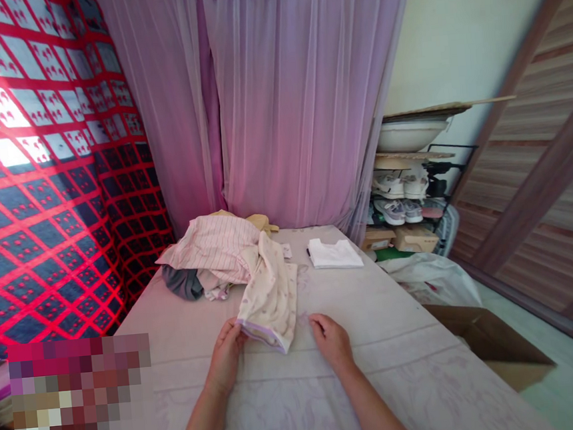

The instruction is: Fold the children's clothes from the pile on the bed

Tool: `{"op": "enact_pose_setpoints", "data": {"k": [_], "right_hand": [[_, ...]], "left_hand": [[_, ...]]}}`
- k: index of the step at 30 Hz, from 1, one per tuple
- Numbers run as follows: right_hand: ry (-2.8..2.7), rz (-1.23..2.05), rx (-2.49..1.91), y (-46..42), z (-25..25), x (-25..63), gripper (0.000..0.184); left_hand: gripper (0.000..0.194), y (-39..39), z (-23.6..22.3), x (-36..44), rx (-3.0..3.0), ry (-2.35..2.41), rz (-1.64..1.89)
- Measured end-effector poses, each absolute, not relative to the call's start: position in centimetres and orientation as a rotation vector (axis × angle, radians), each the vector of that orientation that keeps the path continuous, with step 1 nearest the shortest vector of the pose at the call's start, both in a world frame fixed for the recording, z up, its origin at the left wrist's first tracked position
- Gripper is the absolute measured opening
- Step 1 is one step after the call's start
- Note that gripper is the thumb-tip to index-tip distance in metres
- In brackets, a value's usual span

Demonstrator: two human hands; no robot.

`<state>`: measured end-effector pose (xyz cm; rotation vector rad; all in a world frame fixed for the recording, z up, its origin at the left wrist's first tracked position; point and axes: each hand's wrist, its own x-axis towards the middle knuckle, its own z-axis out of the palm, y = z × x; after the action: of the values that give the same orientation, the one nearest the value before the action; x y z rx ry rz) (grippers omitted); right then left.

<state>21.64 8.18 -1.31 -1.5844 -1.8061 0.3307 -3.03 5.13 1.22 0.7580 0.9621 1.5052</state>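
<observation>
My left hand is closed in a pinch on the lavender-edged end of a cream printed garment. This garment stretches from the clothes pile toward me, its trimmed opening facing my side. To the right of that opening, apart from the cloth, my right hand has its fingers curled together, with nothing visible in them. A pink striped garment lies on top of the pile, with a dark grey cloth under its left side. Farther right rests a folded white garment.
The pale bedspread covers the surface under my hands. Purple curtains hang behind it, and a red-and-black patterned cloth hangs at left. On the right stand a shoe rack and an open cardboard box.
</observation>
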Motion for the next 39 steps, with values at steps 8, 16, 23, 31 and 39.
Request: {"op": "enact_pose_setpoints", "data": {"k": [8,16,23,31,39], "right_hand": [[-1.916,0.347,-1.697,10.6,-0.6,22.6,0.031],[-2.172,-0.261,-2.063,19.6,3.5,25.0,0.04],[-2.366,-0.404,-2.03,25.2,3.3,25.3,0.045],[-2.511,-0.499,-1.97,27.8,3.1,26.3,0.032],[-2.514,-0.52,-1.883,26.1,2.9,28.2,0.03]], "left_hand": [[0.034,5.9,0.5,-4.0,0.649,0.861,1.476],[0.031,6.2,0.6,-4.2,0.592,0.836,1.44],[0.026,6.3,0.6,-4.3,0.556,0.839,1.438],[0.023,6.3,0.7,-4.3,0.498,0.837,1.436],[0.019,6.3,0.6,-4.3,0.502,0.85,1.438]]}}
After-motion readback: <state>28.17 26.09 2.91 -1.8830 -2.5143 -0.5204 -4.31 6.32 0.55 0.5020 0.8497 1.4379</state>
